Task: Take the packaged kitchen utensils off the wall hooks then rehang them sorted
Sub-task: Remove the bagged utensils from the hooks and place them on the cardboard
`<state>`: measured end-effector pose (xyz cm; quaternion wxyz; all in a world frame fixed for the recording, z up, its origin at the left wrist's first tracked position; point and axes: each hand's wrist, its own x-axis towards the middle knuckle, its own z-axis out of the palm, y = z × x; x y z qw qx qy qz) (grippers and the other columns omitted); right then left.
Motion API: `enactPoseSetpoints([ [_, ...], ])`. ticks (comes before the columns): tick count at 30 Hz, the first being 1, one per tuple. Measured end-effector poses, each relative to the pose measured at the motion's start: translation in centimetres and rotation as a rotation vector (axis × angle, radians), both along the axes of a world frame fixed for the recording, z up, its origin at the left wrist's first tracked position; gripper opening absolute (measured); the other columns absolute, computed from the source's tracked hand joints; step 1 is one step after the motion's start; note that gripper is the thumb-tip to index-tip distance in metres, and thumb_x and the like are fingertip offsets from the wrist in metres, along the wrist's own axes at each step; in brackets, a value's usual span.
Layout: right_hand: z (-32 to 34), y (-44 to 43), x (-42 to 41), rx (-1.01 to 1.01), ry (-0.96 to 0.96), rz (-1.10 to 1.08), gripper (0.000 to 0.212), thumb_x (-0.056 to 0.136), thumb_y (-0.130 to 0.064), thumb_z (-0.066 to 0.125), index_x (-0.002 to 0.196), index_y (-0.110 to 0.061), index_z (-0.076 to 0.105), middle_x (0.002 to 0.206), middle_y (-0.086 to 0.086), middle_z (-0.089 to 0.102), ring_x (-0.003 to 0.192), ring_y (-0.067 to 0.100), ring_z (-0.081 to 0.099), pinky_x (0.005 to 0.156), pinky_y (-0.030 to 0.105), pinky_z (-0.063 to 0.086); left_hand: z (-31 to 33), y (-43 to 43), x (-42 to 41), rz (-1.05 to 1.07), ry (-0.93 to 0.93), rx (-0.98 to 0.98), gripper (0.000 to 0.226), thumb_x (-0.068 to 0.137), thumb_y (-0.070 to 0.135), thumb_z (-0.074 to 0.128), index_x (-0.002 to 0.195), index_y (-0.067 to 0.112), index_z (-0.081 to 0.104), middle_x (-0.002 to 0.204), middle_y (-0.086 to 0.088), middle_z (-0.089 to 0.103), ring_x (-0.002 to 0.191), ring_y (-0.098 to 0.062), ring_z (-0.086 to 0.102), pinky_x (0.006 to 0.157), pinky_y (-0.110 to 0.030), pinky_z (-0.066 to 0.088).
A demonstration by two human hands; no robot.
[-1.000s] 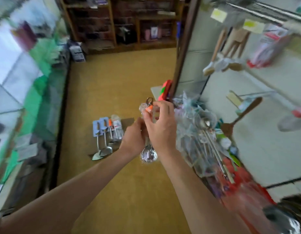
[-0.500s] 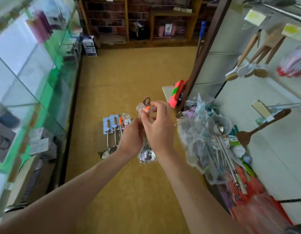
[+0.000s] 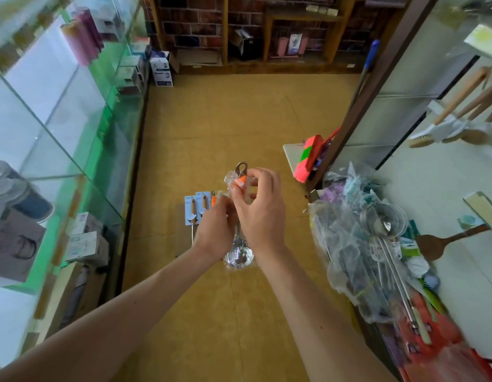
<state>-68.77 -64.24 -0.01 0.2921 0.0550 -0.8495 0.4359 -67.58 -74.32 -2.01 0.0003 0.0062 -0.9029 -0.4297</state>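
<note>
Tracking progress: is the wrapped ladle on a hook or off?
Off: the left hand and right hand hold the ladle over the floor, bowl down, loop up.

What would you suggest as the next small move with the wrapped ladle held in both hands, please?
Probably lower the wrapped ladle to the floor beside the packaged utensils lying there: left hand and right hand both grip it, and its orange handle matches one in that row.
</note>
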Motion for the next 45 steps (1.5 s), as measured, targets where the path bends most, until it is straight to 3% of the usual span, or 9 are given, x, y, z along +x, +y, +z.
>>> enactPoseSetpoints([
  [2, -0.1, -1.0, -1.0, 0.004, -0.003, 0.013, 0.031, 0.090, -0.026, 0.073, 0.113, -0.011, 0.059, 0.116, -0.002, 0.056, 0.095, 0.012, 0.060, 0.071, 0.026, 0.053, 0.0, -1.0, -0.9, 0.004, -0.019, 0.004, 0.016, 0.097, 0.004, 0.044, 0.107, 0.014, 0.052, 0.087, 0.007, 0.064, 0.072, -0.010, 0.063, 0.065, -0.034, 0.054],
  [4, -0.3, -1.9, -2.0, 0.021, -0.011, 0.014, 0.032, 0.091, -0.032, 0.070, 0.114, -0.015, 0.057, 0.118, -0.006, 0.054, 0.093, 0.011, 0.060, 0.067, 0.036, 0.056, -0.2, -1.9, -1.9, 0.013, -0.018, 0.001, 0.019, 0.096, 0.002, 0.044, 0.107, 0.014, 0.052, 0.088, 0.008, 0.065, 0.074, -0.009, 0.063, 0.064, -0.028, 0.053],
  [6, -0.6, -2.6, -3.1, 0.024, -0.010, 0.012, 0.032, 0.090, -0.033, 0.070, 0.113, -0.014, 0.058, 0.117, -0.005, 0.055, 0.090, 0.009, 0.060, 0.063, 0.035, 0.056, -0.5, -2.6, -2.9, 0.028, -0.016, -0.011, 0.019, 0.094, 0.001, 0.044, 0.104, 0.014, 0.052, 0.085, 0.009, 0.064, 0.074, -0.008, 0.061, 0.059, -0.020, 0.048],
  [15, -3.1, -3.9, -9.5, -0.070, -0.025, 0.116, 0.028, 0.091, -0.020, 0.072, 0.113, -0.006, 0.060, 0.116, 0.002, 0.057, 0.099, 0.012, 0.062, 0.074, 0.029, 0.057, -2.1, -3.3, -8.2, 0.104, -0.089, -0.004, 0.017, 0.094, 0.003, 0.043, 0.103, 0.014, 0.053, 0.085, 0.004, 0.065, 0.076, -0.018, 0.063, 0.070, -0.042, 0.055],
  [20, -3.9, -3.2, -14.6, -0.062, -0.051, 0.140, 0.030, 0.089, -0.023, 0.074, 0.111, -0.008, 0.061, 0.115, 0.000, 0.057, 0.100, 0.016, 0.063, 0.073, 0.033, 0.057, -2.6, -2.4, -12.8, 0.159, -0.112, 0.011, 0.017, 0.096, 0.003, 0.044, 0.107, 0.010, 0.054, 0.085, 0.004, 0.065, 0.074, -0.014, 0.063, 0.063, -0.033, 0.051],
  [26, -5.7, -2.9, -20.1, -0.011, -0.075, 0.147, 0.031, 0.087, -0.023, 0.075, 0.110, -0.008, 0.061, 0.113, 0.001, 0.058, 0.096, 0.016, 0.064, 0.071, 0.019, 0.048, -4.5, -1.9, -17.8, 0.189, -0.123, 0.007, 0.014, 0.095, 0.006, 0.046, 0.104, 0.013, 0.054, 0.081, 0.012, 0.060, 0.074, -0.007, 0.058, 0.067, -0.031, 0.050],
  [31, -8.9, -3.8, -24.1, 0.013, -0.118, 0.138, 0.030, 0.087, -0.023, 0.075, 0.110, -0.009, 0.061, 0.112, 0.001, 0.058, 0.095, 0.016, 0.063, 0.065, 0.033, 0.057, -7.7, -2.9, -21.6, 0.204, -0.161, 0.031, 0.010, 0.097, 0.007, 0.048, 0.100, 0.014, 0.054, 0.080, 0.016, 0.057, 0.071, 0.001, 0.053, 0.057, -0.011, 0.043],
  [40, -16.5, -6.8, -31.1, 0.067, -0.232, 0.089, 0.031, 0.086, -0.025, 0.076, 0.108, -0.009, 0.061, 0.109, 0.001, 0.058, 0.089, 0.014, 0.062, 0.067, 0.021, 0.047, -15.9, -6.0, -28.7, 0.176, -0.261, 0.086, 0.009, 0.097, 0.011, 0.047, 0.093, 0.017, 0.053, 0.083, 0.008, 0.062, 0.071, -0.008, 0.057, 0.055, -0.019, 0.038],
  [45, -22.0, -8.4, -33.5, 0.092, -0.320, 0.061, 0.032, 0.087, -0.026, 0.076, 0.109, -0.009, 0.061, 0.111, 0.002, 0.058, 0.088, 0.017, 0.063, 0.068, 0.032, 0.052, -21.4, -7.6, -30.9, 0.171, -0.347, 0.079, 0.023, 0.095, 0.011, 0.048, 0.078, 0.024, 0.044, 0.081, 0.002, 0.064, 0.074, -0.018, 0.060, 0.059, -0.026, 0.043],
])
